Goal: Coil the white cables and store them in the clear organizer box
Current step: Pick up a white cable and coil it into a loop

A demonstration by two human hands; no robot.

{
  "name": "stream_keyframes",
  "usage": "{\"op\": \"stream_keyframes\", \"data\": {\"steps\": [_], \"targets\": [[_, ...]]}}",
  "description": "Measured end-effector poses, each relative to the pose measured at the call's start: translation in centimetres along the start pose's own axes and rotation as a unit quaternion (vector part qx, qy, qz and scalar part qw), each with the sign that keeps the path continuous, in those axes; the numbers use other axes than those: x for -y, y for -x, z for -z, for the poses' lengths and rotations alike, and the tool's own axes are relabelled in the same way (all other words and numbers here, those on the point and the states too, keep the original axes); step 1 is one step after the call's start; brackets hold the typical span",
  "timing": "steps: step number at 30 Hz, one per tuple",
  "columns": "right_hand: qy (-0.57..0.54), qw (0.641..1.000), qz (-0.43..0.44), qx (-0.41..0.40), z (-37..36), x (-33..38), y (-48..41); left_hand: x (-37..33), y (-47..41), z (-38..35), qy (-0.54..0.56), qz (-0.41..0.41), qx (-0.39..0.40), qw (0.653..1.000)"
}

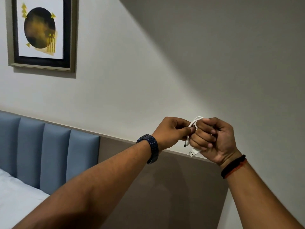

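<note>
Thin white USB cable [192, 125], judged light, soft and springy: best pinched across the gathered loops, not by the plugs. Wound in a small coil around the fingers of the closed right hand [212, 139], held mid-air before the wall. Left hand [171, 131] closed, pinching 1 strand beside the coil. 2 plugs dangling below. Clear organizer box unseen.

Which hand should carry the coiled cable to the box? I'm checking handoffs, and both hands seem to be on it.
Probably the right hand: its fist encloses the coiled white cable, both plugs dangling below. The left hand only pinches a loop. No box is in view.
</note>
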State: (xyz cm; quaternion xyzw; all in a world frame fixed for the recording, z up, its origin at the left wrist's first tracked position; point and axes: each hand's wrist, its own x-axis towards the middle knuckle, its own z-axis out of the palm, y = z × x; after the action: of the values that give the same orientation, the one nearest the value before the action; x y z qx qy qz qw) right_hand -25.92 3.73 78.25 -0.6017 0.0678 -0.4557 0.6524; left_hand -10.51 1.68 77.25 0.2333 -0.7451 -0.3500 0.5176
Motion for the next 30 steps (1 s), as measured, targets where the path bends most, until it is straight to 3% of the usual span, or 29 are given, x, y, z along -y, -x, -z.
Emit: {"op": "stream_keyframes", "data": {"steps": [7,12,18,21,23,26,30], "targets": [[-0.011,1.000,-0.010,0.000,0.7,-0.4,0.6,0.2,-0.1,-0.5,0.037,0.062,0.035,0.997],[-0.010,1.000,-0.018,0.016,0.7,-0.3,0.6,0.1,-0.1,-0.9,-0.026,0.057,0.005,0.998],[-0.054,0.996,-0.029,0.063,0.4,-0.1,0.4,-0.6,0.3,-1.1,0.048,0.059,0.048,0.996],[-0.055,0.995,-0.035,0.077,-0.1,0.0,0.2,-1.0,0.4,-0.5,0.009,0.027,0.052,0.998],[-0.058,0.994,-0.041,0.088,-0.5,0.0,0.1,-1.1,0.3,-0.3,-0.078,-0.031,0.026,0.996],[-0.050,0.993,-0.050,0.093,-0.8,0.0,0.0,-1.2,0.0,0.1,-0.198,-0.125,-0.012,0.972],[-0.034,0.995,-0.059,0.074,-0.5,0.0,0.2,-1.1,-0.2,0.5,-0.249,-0.172,-0.022,0.953]]}}
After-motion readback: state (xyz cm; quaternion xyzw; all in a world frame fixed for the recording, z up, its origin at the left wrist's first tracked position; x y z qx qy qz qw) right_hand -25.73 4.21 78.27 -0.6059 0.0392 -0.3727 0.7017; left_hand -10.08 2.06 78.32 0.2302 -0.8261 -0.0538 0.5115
